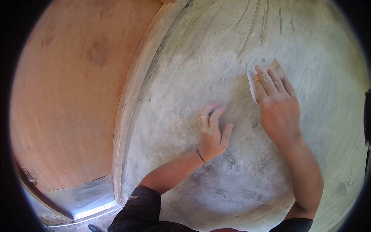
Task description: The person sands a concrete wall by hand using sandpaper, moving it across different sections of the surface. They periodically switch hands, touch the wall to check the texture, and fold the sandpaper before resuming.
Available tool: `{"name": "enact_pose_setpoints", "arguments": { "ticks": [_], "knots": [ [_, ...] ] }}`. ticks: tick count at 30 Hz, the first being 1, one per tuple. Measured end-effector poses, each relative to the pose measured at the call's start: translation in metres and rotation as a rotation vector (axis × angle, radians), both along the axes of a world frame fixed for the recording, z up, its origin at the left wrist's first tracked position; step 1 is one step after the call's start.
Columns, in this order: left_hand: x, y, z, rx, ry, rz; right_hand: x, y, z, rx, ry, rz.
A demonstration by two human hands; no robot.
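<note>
A pale sheet of paper with a tan flap and dark printed marks (279, 69) lies against the rough, mottled grey wall (185, 89), in the upper right of the frame. It is directly beneath the fingers of the right hand (279, 105), jutting past the fingertips toward the frame's top and left. Its bare left edge runs mostly up and down the picture, leaning slightly left at the top; the hand covers too much to tell its long axis. The right hand's grip is flat, fingers slightly parted over the paper; whether the thumb pinches it is hidden. The left hand (213, 133), near the frame's centre, is farther from the paper, down and left of it, fingers loosely curled, thumb apart, holding nothing.
</note>
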State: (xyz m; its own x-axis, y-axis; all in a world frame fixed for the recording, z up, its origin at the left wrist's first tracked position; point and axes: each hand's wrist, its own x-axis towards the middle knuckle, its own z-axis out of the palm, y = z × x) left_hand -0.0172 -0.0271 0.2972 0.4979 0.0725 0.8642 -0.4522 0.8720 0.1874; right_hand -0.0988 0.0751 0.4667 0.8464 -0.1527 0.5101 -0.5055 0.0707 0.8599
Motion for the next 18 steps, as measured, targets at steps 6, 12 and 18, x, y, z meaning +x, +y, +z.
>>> {"name": "enact_pose_setpoints", "arguments": {
  "ticks": [6, 12, 18],
  "knots": [
    [0.000, 0.006, 0.002, 0.030, -0.196, 0.148, -0.004, -0.039, -0.019, -0.010, -0.017, -0.149],
    [0.002, 0.003, 0.007, 0.052, -0.272, 0.167, 0.029, -0.077, 0.009, -0.082, -0.072, -0.058],
    [0.009, -0.001, 0.008, 0.126, -0.268, 0.246, 0.039, -0.055, -0.022, -0.075, -0.214, -0.165]
  ]
}}
